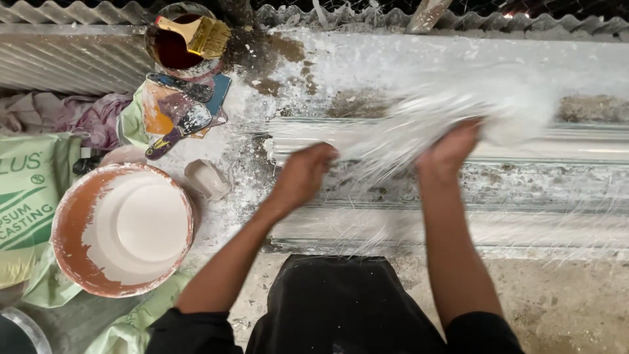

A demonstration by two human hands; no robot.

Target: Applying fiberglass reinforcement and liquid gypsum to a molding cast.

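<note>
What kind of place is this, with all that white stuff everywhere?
Probably a plaster-casting workshop. Both hands, left hand and right hand, spread a wad of pale fibres over a long white moulding; a bucket of white plaster and a green sack sit alongside.

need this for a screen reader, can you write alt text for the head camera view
Seen from above, a person's left hand and right hand spread a blurred bundle of white fibres over a long white plaster moulding. An orange bucket of white plaster and a paintbrush on a jar sit left.
</note>
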